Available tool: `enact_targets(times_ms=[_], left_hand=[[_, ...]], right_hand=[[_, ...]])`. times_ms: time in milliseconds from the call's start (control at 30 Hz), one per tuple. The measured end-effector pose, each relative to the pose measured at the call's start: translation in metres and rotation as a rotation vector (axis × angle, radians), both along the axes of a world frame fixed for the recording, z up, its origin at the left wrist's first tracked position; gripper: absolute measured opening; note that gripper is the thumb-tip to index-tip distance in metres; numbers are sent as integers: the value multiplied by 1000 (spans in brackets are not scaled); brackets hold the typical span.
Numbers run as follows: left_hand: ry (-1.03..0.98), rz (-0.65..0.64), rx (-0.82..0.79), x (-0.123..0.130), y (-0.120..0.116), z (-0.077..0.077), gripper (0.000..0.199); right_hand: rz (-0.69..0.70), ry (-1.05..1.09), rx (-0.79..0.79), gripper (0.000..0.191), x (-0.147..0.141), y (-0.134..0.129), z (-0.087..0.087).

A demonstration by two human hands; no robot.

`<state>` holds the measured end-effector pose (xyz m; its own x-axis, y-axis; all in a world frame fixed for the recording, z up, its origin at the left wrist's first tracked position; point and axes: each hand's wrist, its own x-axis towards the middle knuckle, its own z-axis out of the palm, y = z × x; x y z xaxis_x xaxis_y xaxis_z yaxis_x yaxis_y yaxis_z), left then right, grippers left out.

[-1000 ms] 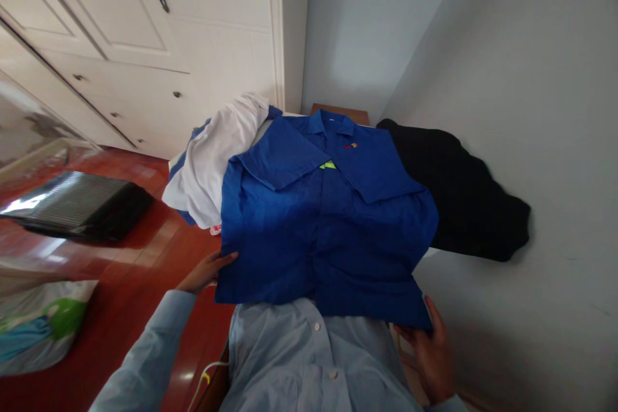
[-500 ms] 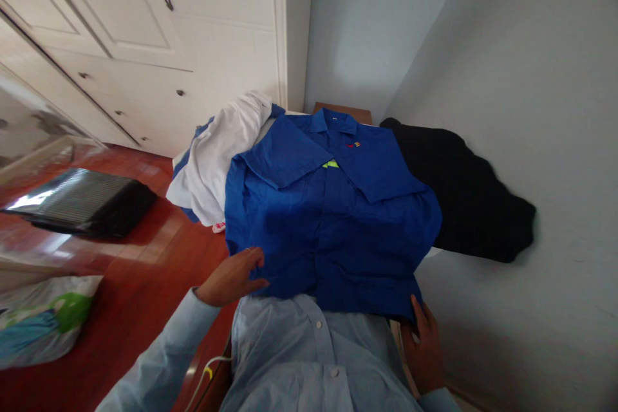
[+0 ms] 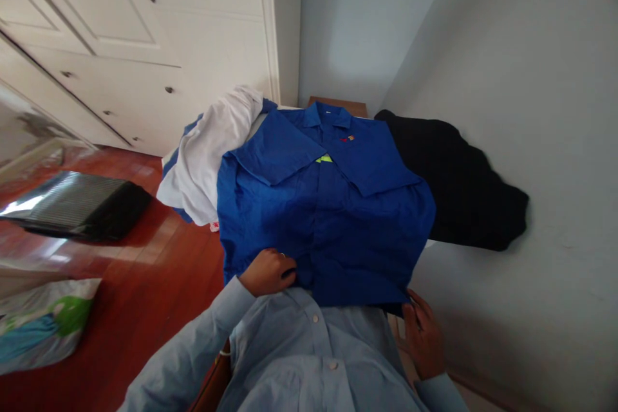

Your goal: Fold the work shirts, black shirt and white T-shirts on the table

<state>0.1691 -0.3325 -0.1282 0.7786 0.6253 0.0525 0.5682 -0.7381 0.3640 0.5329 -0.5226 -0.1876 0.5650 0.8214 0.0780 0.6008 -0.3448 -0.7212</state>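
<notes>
A blue work shirt [image 3: 270, 219] lies spread out in front of me, collar away from me, both sleeves folded in across its chest. My left hand [image 3: 269, 272] is closed at its lower edge, left of the button front, with the cloth at its fingers. The bottom right corner of the hem is pinched between the thumb and fingers of my right hand [image 3: 423, 335]. A bit of bright yellow-green shows between the sleeve ends, and small red and yellow marks sit on the chest.
White and blue clothing [image 3: 207, 154] is heaped left of the shirt, black clothing [image 3: 476, 187] hangs to the right by the wall. A white wardrobe [image 3: 217, 45] stands behind. On the red wooden floor lie a black striped package [image 3: 82, 203] and a printed plastic bag [image 3: 48, 325].
My left hand has moved right along the lower edge of the shirt and closed on the cloth. My right hand stays at the hem corner, which is slightly lifted. The view has shifted a little.
</notes>
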Motion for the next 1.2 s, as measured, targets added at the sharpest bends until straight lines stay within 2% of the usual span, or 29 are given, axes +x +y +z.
enact_targets(times_ms=[67, 133, 167, 267, 333, 500, 633, 767, 967, 1067, 1133, 1200], left_hand=[[-92, 177, 121, 1, -6, -3, 34], [-146, 259, 191, 2, -13, -7, 47], [-155, 221, 183, 2, -16, -9, 47], [-120, -67, 40, 0, -22, -13, 39], [-77, -158, -53, -2, -24, -16, 42], [-6, -145, -111, -1, -32, -32, 44], [-10, -138, -144, 5, -38, -46, 52], [-32, -109, -157, 6, -41, -52, 56], [-59, -117, -152, 6, -44, -55, 54], [-50, -109, -155, 8, -45, -55, 55], [-29, -105, -160, 9, -46, -55, 56], [-17, -94, -152, 11, -47, -55, 57]], right_hand=[[-37, 32, -14, 70, -4, 0, 2], [-53, 43, -19, 70, -5, 0, 1], [-41, 27, -12, 69, -4, 0, 1], [73, -131, 52, 63, -1, 0, -1], [187, -272, 100, 55, -1, 0, -3], [466, -483, 133, 41, -11, 7, -14], [571, -541, 156, 33, -25, 20, -24], [686, -543, 217, 30, -36, 39, -24], [865, -470, 222, 37, -52, 63, -11], [940, -414, 204, 30, -63, 73, 0], [906, -357, 237, 26, -70, 77, 8], [807, -286, 287, 25, -77, 79, 15]])
